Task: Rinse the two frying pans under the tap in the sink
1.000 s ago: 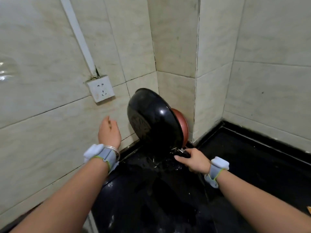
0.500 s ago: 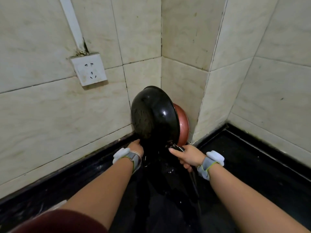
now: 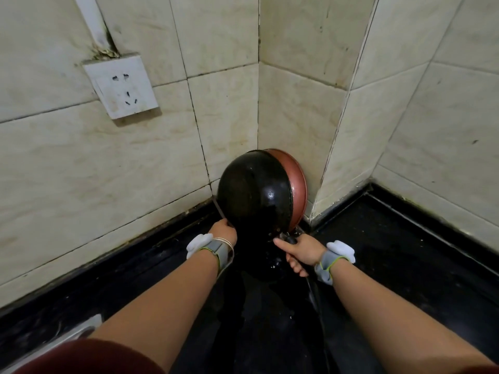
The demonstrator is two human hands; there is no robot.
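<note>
In the corner (image 3: 258,117), the black pan (image 3: 253,195) stands on edge against the red pan (image 3: 297,184). The right hand (image 3: 302,251) clamps a handle (image 3: 292,240); left hand (image 3: 224,233) at the rim, fingers hidden

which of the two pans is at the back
The reddish-brown pan, mostly hidden, nearest the wall corner; the black pan stands on edge in front of it.

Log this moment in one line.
black pan against red pan in corner | right hand grips black pan's handle | left hand at its rim
</note>
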